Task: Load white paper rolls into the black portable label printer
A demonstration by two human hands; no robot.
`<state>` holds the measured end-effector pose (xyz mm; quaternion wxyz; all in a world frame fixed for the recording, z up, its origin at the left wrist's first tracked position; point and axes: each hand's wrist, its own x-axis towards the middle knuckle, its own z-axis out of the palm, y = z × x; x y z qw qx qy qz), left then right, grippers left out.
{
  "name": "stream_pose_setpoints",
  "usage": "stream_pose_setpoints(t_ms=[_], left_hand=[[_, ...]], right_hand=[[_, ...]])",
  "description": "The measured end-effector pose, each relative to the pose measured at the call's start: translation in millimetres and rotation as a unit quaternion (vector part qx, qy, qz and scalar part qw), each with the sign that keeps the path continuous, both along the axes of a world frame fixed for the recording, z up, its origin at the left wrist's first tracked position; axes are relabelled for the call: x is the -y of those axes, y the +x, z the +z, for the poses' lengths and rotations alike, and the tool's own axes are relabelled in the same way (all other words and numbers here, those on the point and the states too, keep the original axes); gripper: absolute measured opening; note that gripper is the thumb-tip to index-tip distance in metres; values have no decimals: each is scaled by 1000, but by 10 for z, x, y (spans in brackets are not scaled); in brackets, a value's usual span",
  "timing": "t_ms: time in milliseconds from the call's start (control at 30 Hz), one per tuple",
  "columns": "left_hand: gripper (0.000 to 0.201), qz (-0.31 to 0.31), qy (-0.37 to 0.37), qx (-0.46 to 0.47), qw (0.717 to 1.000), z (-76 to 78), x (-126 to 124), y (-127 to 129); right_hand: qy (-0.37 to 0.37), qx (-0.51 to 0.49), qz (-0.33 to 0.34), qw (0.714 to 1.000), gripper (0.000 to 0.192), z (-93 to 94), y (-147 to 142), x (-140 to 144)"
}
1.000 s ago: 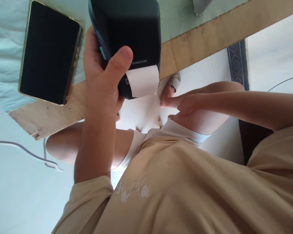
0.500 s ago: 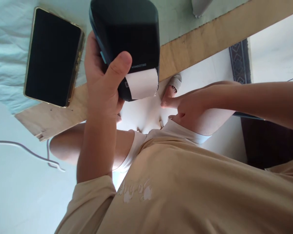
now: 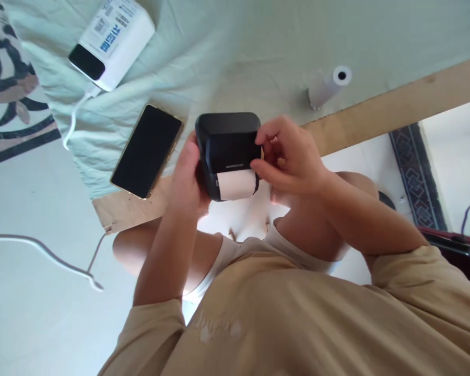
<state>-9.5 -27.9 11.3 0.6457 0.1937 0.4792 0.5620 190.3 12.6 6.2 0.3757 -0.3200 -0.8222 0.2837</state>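
Printer (image 3: pixel 230 149) between two hands, paper end toward the body

Its long axis runs away from the person: dark cover at the far end, a strip of white paper (image 3: pixel 238 185) curving over the near end. In view the printer lies across the near wooden edge of the tabletop (image 3: pixel 376 104), held up before the person's middle.

The left grip (image 3: pixel 184 180) is closed around the printer's left side, thumb along that flank, the other fingers mostly hidden; it seems to bear the weight. The right grip (image 3: pixel 292 156) meets the opposite side, thumb tip and forefinger narrowly parted at the right edge; whether they pinch or merely touch cannot be told. The relation that matters most, I judge, is thumb to paper: the right thumb tip is just beside the strip's far right corner, making the right hand the nearer one to it.

A phone (image 3: pixel 147 151) lies to the left of the left grip, its long axis slanting. A paper roll (image 3: pixel 323 93) is beyond the right grip; upright or lying, I cannot tell. A white block (image 3: pixel 121 49) with a cable plugged in rests well apart, far left.
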Motion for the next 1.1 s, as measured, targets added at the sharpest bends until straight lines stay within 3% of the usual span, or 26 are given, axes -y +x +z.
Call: stream_pose_setpoints(t_ms=[100, 200, 333, 533, 600, 733, 967, 1100], left_hand=[[42, 39, -61, -26, 997, 101, -42, 66], [39, 64, -87, -43, 993, 148, -76, 93], [43, 36, -101, -30, 994, 123, -74, 60], [39, 15, 43, -11, 999, -87, -13, -24], [41, -8, 73, 2, 997, -156, 12, -52], [45, -33, 78, 13, 996, -230, 44, -99], [47, -21, 68, -2, 997, -217, 17, -66], [45, -18, 60, -3, 998, -192, 8, -64]], right_hand=[[-14, 3, 15, 1000, 19, -43, -57, -51], [-39, -3, 15, 999, 20, -5, -95, -91], [-81, -13, 4, 997, 24, 13, -120, -77], [-145, -50, -12, 988, 27, -46, -135, -53], [-159, -75, -21, 984, 38, -87, -141, -46], [-187, -80, -47, 978, 67, -153, -145, -26], [-195, -93, -43, 975, 60, -188, -132, -58], [-193, -99, -34, 976, 67, -215, -138, -53]])
